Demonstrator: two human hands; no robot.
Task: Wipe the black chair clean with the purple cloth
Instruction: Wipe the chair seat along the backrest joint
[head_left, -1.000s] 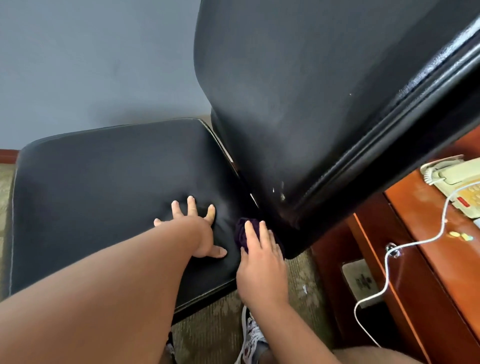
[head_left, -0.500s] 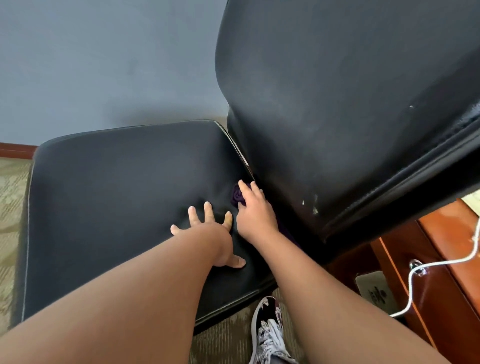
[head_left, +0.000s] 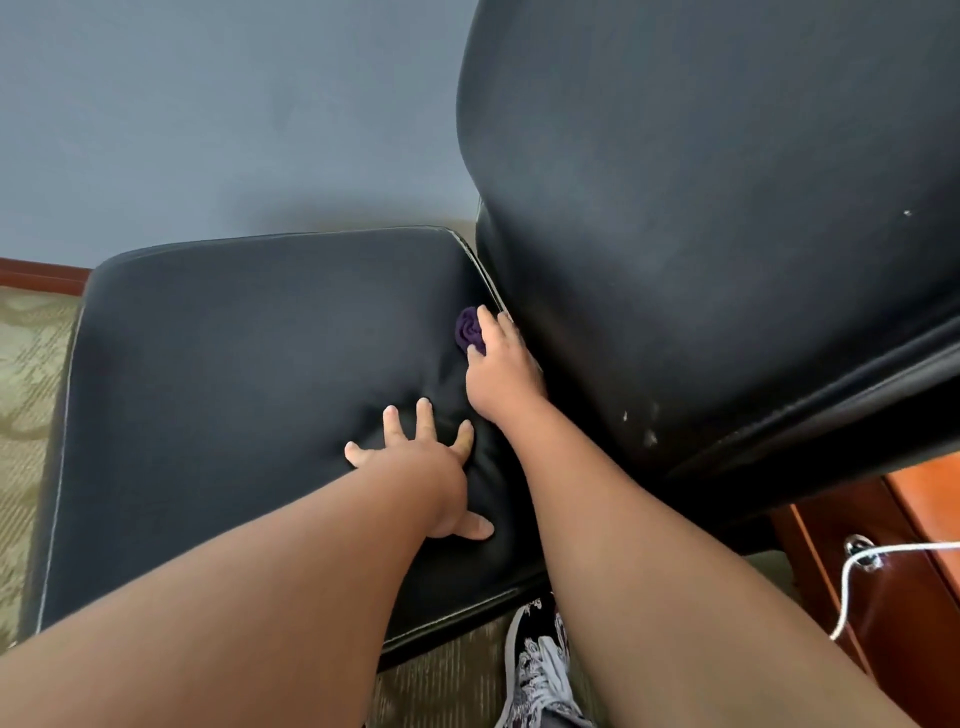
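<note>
The black chair (head_left: 249, 374) is only partly in view: its backrest runs off the frame at 1 and 3 o'clock, and the crease where backrest meets seat is in deep shadow. Most of the purple cloth (head_left: 467, 328) is covered by the right hand (head_left: 503, 371), so its full extent cannot be judged. A grey-blue wall fills the 10 to 12 o'clock area, with patterned carpet (head_left: 31, 374) at 9 o'clock and a wooden cabinet (head_left: 893, 582) with a white cord (head_left: 852, 577) at 4 o'clock. A patterned shoe (head_left: 540, 670) sits at 6 o'clock, partly cut off. The left hand (head_left: 431, 467) lies flat with fingers spread, pressing the seat cushion near centre. The right hand, fingers extended and close together, presses the bunched cloth onto the seat's rear edge, just beside the backrest.
</note>
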